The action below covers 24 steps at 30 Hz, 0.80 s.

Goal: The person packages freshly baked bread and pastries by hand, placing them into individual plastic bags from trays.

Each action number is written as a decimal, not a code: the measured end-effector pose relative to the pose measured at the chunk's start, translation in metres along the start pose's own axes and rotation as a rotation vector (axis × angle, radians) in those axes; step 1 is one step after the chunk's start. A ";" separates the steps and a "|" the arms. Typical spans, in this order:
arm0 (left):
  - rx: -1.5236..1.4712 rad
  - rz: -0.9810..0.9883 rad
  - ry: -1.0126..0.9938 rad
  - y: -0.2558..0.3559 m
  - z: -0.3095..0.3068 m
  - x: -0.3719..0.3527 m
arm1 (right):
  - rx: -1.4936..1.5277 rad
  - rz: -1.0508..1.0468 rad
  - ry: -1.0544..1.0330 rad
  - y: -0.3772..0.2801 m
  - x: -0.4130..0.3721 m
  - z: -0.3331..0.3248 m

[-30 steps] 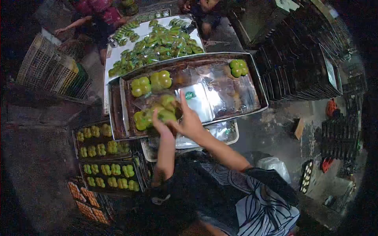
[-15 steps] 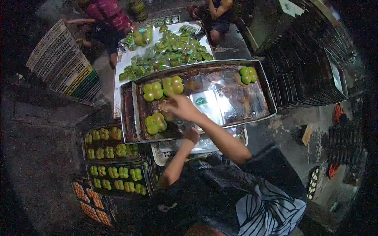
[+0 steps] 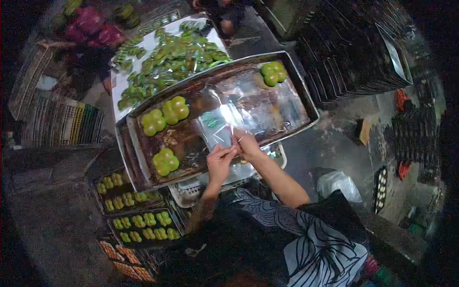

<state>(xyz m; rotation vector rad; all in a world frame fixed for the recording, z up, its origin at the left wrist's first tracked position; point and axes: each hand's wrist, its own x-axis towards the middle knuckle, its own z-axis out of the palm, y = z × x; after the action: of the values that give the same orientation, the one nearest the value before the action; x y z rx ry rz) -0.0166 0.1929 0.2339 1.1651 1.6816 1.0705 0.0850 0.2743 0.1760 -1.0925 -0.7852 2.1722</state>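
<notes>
A dark metal baking tray [image 3: 191, 138] lies in front of me, holding green four-lobed buns. Two of them, one bun [image 3: 153, 122] and another bun [image 3: 175, 110], touch at its left. A third bun [image 3: 166, 161] sits nearer me, and a fourth bun [image 3: 273, 73] is in the far right corner. Over the middle of the tray is a clear plastic bag [image 3: 209, 120] with a green print. My left hand [image 3: 220, 161] pinches its near edge, and my right hand [image 3: 245, 145] is closed on the same edge close beside it. Glare hides part of the bag.
Many bagged green buns [image 3: 172, 62] cover a white table beyond the tray. Trays of green buns [image 3: 143, 225] stand low at left, near plastic crates [image 3: 67, 119]. Stacked dark trays [image 3: 354, 62] rise at right. A person in a magenta top [image 3: 88, 26] is at far left.
My right hand has drawn back from beside the buns to the bag's near edge. My left hand has come up to meet it there. The view has shifted.
</notes>
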 end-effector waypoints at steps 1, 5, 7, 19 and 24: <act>-0.003 -0.010 -0.011 -0.005 0.012 0.005 | -0.268 -0.218 0.076 -0.015 0.009 0.005; -1.526 -0.392 0.038 -0.029 0.008 0.048 | 0.690 0.136 -0.100 -0.010 0.004 0.033; -1.157 -0.424 0.058 -0.066 -0.015 0.058 | 0.268 0.185 -0.471 -0.017 0.014 0.010; -1.555 -0.016 0.989 -0.043 -0.090 0.064 | -1.176 -0.980 0.287 -0.098 0.096 -0.028; -1.463 0.077 0.494 -0.017 -0.067 0.051 | -1.119 -1.162 -0.028 -0.057 -0.011 0.095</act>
<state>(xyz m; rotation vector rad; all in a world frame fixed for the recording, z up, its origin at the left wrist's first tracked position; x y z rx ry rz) -0.0965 0.2248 0.2315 -0.0208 0.6755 2.1467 0.0240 0.2814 0.2692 -0.6651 -2.0796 0.6803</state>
